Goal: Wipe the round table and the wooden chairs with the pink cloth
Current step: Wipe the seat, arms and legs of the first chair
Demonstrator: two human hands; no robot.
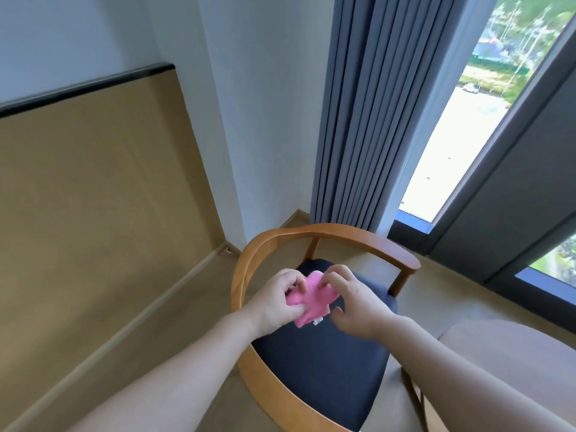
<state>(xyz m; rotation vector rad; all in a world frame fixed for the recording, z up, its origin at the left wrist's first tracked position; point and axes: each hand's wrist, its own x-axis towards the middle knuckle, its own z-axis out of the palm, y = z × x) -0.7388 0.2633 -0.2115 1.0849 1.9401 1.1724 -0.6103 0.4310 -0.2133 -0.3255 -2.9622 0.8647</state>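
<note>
Grey pleated curtain (358,120) hung beside a daylit window (461,126) at far right; white wall (258,104) and tan panel (93,198) at left.

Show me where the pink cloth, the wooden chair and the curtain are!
pink cloth (311,299), head view, middle of the bunched fabric between the hands.
wooden chair (343,232), head view, top of the curved backrest.
curtain (367,120), head view, its grey folds.

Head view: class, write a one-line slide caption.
Both hands, left hand and right hand, bunch the pink cloth above a wooden chair.
</note>
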